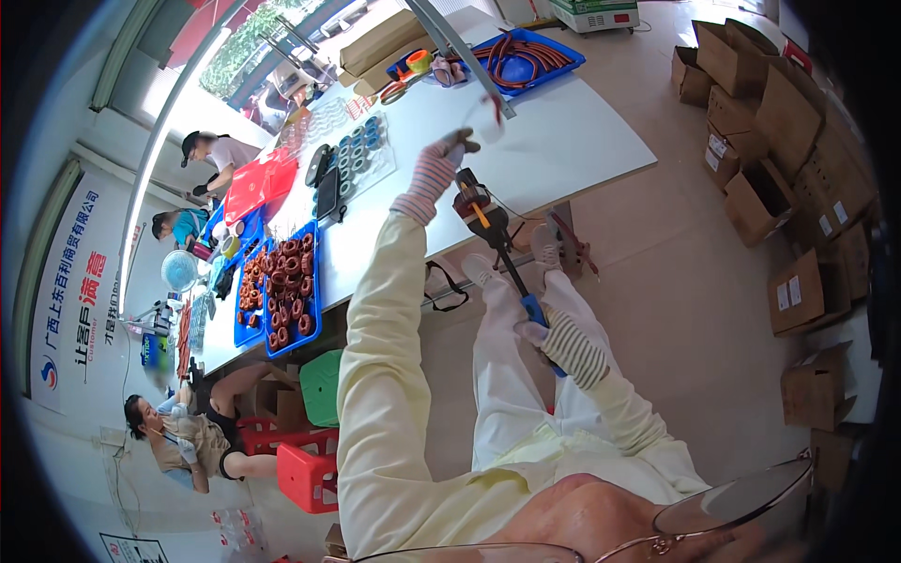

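Right hand (568, 345) gripping blue-handled tool (497, 246), brown cardboard boxes (770, 131) stacked right

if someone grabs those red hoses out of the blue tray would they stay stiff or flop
Probably flop: the red hoses lie in loose curved loops inside the blue tray, which suggests flexible tubing. Bundled together, they may tangle and drag each other out. They look unlikely to roll.

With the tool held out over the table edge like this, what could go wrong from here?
The left hand reaches past the orange-and-black tool head toward a small clear piece; glove fabric might catch near the head. The right hand grips only the far end of the long blue handle, so the head could sway. A thin cord trails across the white table and could snag.
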### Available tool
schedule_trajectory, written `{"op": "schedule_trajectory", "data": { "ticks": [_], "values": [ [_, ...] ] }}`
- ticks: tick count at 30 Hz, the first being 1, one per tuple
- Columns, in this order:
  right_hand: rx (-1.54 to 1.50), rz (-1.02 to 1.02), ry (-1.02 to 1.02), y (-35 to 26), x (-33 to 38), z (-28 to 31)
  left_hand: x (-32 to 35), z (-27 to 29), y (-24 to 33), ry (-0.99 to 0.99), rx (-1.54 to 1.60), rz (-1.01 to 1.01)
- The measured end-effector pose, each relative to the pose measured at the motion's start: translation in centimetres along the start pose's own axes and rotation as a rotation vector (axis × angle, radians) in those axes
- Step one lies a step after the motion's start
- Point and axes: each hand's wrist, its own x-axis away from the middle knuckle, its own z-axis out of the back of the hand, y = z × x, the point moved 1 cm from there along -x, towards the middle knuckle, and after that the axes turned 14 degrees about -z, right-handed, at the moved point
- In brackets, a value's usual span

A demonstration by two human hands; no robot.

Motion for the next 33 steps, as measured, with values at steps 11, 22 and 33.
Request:
{"op": "schedule_trajectory", "data": {
  "ticks": [11,22,33],
  "values": [
    [-0.590,-0.065,-0.477,4.2,1.7,-2.1,5.7,-0.3,-2.6,0.272,-0.501,0.263],
    [-0.316,-0.154,-0.171,14.0,13.6,3.8,9.1,-7.2,11.7,-0.723,-1.313,-0.873],
    [-0.055,-0.060,-0.095,6.9,-0.3,1.5,-3.2,-3.1,5.4,-0.246,-0.411,-0.047]
  ]
}}
